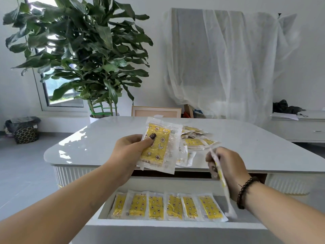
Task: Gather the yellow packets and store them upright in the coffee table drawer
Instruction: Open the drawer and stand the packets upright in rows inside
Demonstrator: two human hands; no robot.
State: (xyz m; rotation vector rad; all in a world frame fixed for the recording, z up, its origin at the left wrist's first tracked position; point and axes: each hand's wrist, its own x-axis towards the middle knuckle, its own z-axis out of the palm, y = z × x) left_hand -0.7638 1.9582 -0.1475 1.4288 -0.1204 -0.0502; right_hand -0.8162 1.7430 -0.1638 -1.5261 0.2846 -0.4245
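Yellow packets are split three ways right now: a row (167,206) of six stands upright along the front wall of the open drawer (175,224), a loose pile (195,138) lies on the coffee table (105,138) top at about one o'clock from the left hand, and more are up in the air in both hands. The left hand (130,152) grips a small stack of packets (158,147), thumb pressed flat across the printed face and fingers curled behind, which keeps the slippery plastic sleeves squared up together like a deck of cards. The right hand (226,164) is clamped on a single packet (222,180), turned edge-on to the camera and hanging down toward five o'clock, its lower end just beside the right end of the drawer row; held vertical like that, it looks ready to slot in standing up, no turning needed. The drawer row leans back slightly against the front wall, each packet overlapping its neighbour, which is likely what keeps them from flopping flat. A beaded bracelet (246,192) sits on the right wrist. Behind the table, a big leafy plant (84,50) stands at eleven o'clock and a sheet-draped frame (228,59) at one o'clock. My read: well underway, with the pile on the tabletop not yet gathered.
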